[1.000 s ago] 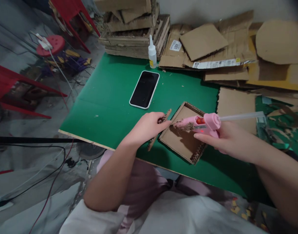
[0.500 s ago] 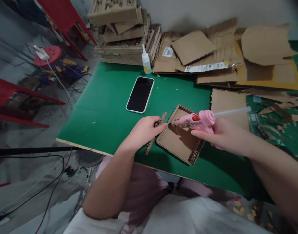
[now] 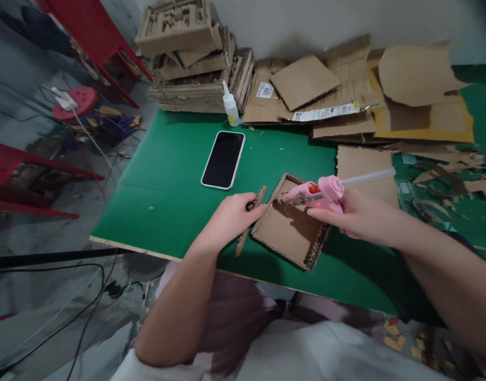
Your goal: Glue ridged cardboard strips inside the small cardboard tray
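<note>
I see the cardboard tray near the counter's front edge, its rims standing and, I judge, one corrugated strip already set inside; the loose cardboard strip is not yet joined. The left hand, partly curled, grips this loose strip beside the tray, and the right hand is closed around the pink glue gun.

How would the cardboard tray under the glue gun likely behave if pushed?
The tray would probably slide rather than tip, as it lies flat and low on the table. It is likely light for its size, being hollow cardboard. It should stay fairly stiff, given its raised rim.
</note>
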A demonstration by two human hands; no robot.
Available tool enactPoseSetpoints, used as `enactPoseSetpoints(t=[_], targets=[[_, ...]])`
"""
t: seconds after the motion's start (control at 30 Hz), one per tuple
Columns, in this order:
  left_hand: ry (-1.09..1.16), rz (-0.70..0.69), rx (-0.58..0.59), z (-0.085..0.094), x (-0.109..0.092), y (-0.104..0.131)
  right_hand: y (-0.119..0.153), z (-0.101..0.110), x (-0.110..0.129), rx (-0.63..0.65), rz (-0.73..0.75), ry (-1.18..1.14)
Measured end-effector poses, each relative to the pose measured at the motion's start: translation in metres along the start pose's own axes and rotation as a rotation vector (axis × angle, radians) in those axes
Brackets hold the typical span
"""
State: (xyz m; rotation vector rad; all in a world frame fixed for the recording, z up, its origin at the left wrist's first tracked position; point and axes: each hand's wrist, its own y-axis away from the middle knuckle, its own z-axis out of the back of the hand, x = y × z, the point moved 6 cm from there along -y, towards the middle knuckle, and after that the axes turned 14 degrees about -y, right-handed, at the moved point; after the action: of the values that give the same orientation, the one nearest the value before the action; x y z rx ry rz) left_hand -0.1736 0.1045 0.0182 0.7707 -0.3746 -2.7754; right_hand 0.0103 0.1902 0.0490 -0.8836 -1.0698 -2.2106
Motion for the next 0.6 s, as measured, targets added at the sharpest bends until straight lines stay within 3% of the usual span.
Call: enactPoseSetpoints(t=[0.6], targets=[[-0.020,0.009,0.028,-0.002,0.001,-0.001,-0.006,0.012,-0.012,-0.101,-0.044,0.035]])
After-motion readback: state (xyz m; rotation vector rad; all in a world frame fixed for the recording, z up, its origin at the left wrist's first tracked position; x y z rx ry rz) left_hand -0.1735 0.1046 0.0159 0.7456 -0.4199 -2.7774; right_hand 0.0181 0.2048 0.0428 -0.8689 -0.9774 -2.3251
